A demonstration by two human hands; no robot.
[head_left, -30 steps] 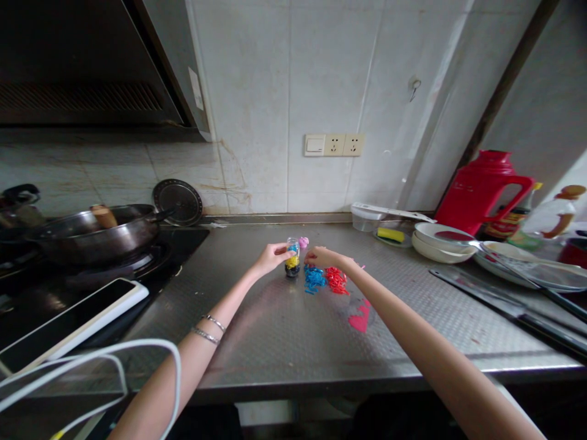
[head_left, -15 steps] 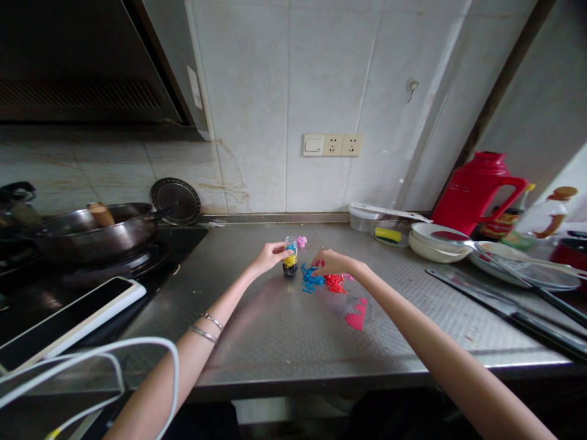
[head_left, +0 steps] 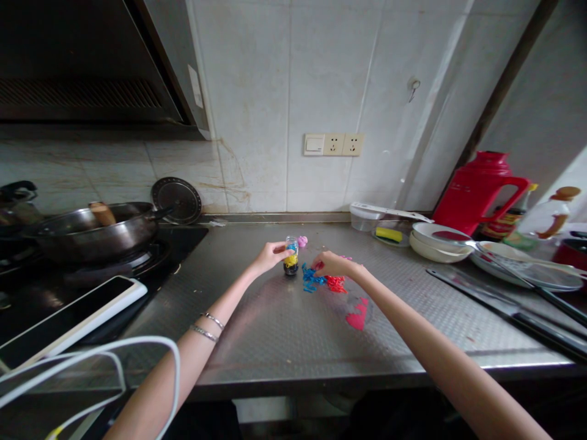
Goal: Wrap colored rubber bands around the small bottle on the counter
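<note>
A small clear jar stands on the steel counter, layered inside with black, yellow and blue bits. My left hand grips the jar at its side near the rim. Just right of the jar lie a pile of blue pieces and a pile of red pieces. My right hand rests over these piles with its fingers pinched together at the blue and red pieces; what it pinches is too small to name. A small pink item sits behind the jar.
A wok sits on the stove at left, with a round lid leaning on the wall. A white tablet and white cable lie near left. Bowls, a red thermos jug, a yellow sponge and a knife crowd the right side.
My right hand has come down from beside the jar's rim onto the blue and red piles. The left hand keeps hold of the jar.
</note>
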